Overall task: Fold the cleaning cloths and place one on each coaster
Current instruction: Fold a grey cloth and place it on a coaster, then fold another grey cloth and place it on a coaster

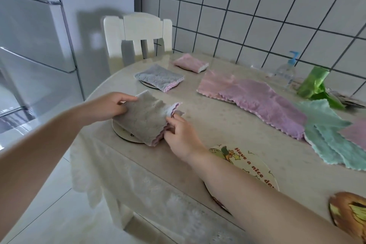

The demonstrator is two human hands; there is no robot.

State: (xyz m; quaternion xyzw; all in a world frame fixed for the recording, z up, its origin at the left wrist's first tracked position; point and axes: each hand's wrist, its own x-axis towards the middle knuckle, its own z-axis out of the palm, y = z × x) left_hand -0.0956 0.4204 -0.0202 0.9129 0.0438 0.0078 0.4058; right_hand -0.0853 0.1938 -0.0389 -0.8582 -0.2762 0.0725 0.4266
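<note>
1. Head view: folded grey cloth [144, 119], soft, light and limp, lies on a coaster [120, 132] between my hands.
2. My left hand [107, 105] pinches its far corner; my right hand [182, 136] pinches the near layered edge.
3. Best held at the stacked edges, I judge, so the folds keep.

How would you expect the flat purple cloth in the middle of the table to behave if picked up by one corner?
The purple cloth would probably drape limply: it lies thin and wavy-edged on the table. It looks light and fluffy, so likely easy to grip. Pulling it may drag the overlapping pink cloth.
</note>
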